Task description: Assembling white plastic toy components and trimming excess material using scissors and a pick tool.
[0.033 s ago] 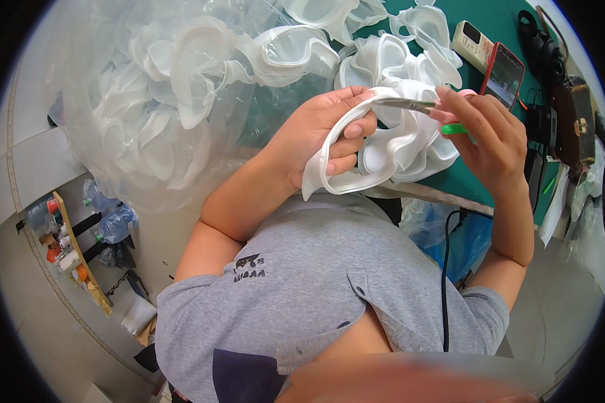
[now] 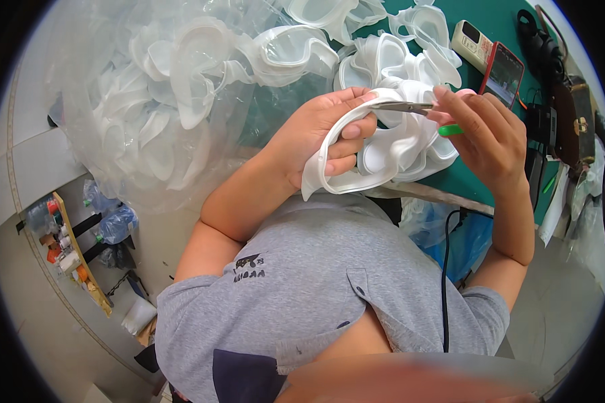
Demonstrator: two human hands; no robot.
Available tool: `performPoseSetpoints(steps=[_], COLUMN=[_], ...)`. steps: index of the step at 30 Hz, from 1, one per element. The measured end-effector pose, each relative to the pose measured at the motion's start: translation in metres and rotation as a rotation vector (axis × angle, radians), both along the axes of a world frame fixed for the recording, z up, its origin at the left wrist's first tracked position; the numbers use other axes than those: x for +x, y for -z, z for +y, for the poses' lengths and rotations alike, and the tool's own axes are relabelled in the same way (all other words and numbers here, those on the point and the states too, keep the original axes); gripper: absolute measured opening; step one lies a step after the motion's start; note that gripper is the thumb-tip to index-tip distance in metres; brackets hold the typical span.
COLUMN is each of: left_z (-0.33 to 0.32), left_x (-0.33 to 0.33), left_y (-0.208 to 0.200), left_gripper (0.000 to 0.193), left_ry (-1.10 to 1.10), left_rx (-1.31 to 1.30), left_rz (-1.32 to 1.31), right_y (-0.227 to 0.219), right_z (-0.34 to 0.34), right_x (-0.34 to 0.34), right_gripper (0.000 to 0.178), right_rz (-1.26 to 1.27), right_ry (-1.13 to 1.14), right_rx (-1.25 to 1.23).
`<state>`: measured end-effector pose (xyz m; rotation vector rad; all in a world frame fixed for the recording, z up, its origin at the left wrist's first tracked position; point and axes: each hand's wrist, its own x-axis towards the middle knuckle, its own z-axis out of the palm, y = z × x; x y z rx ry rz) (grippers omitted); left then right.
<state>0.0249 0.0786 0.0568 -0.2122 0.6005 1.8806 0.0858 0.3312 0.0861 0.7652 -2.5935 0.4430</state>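
Note:
My left hand grips a white goggle frame, a soft curved piece with a thin rim, fingers curled through its opening and thumb on the upper edge. In my right hand is a pair of small scissors with metal blades and a handle of pink and green parts. The blade tips reach the frame's upper rim beside my left thumb; whether they touch it I cannot tell. Behind the held piece lies a pile of similar white goggle frames, partly hidden by my hands.
A large clear plastic bag full of white frames spreads over the left of the green table. At the far right stand a red-edged phone, a beige device and a brown case. A black cable hangs down my front.
My right hand and the scissors have shifted very slightly left along the rim. The left hand and the held frame stay almost still.

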Motion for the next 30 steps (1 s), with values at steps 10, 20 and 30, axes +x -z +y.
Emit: performPoseSetpoints(steps=[10,20,30], left_z=[-0.004,-0.005,-0.003], left_x=[0.002,0.003,0.001], left_y=[0.009,0.010,0.009], left_gripper=[0.025,0.028,0.029], left_ry=[0.079,0.069,0.068], left_rx=[0.187,0.232,0.257], left_rz=[-0.228,-0.308,-0.307], right_y=[-0.010,-0.008,0.002], right_z=[0.009,0.014,0.017], right_x=[-0.019,-0.025,-0.031], right_gripper=[0.062,0.059,0.064], right_rz=[0.292,0.308,0.280], right_ry=[-0.163,-0.195,-0.217], right_rx=[0.352,0.365,0.315])
